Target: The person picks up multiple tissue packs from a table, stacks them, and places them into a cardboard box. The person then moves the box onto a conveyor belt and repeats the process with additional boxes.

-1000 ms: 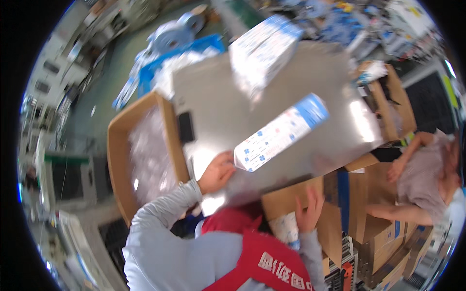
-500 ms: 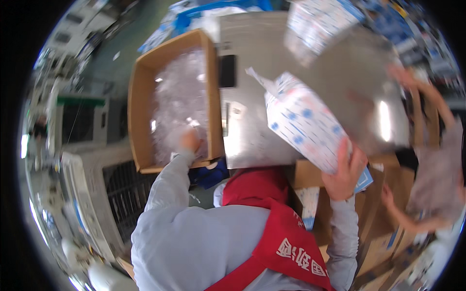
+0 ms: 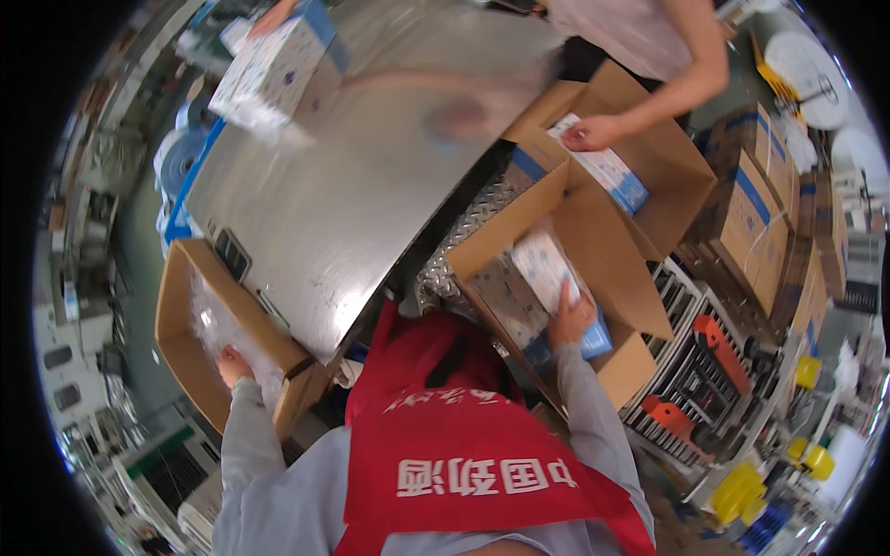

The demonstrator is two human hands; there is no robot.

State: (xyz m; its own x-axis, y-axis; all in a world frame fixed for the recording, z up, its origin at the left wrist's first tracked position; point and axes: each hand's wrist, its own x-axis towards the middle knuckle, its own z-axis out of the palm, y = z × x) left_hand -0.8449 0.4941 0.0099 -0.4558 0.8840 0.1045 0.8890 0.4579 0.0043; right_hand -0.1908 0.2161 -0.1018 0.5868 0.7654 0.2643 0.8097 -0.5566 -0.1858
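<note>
My right hand [image 3: 570,322] is in an open cardboard carton [image 3: 619,269] at the right, its fingers closed on a white-and-blue printed pack [image 3: 541,255]. Another printed pack [image 3: 505,292] lies beside that one in the carton. At the left, my left hand [image 3: 235,365] reaches into a brown cardboard box [image 3: 173,301] of crumpled clear plastic pieces [image 3: 206,320]. Its fingers are drawn together at the plastic; what lies between them is too small to make out.
Across the steel table [image 3: 362,185], a co-worker's hand [image 3: 593,132] touches a pack [image 3: 607,176] in a second carton. Another person's hand [image 3: 272,18] rests on a printed pack [image 3: 278,69] at the far left. A phone [image 3: 233,254] lies near the plastic box; stacked cartons [image 3: 751,222] stand right.
My view has turned to the right. My right hand has brought the printed pack from above the table down into the carton. My left hand remains in the box of plastic.
</note>
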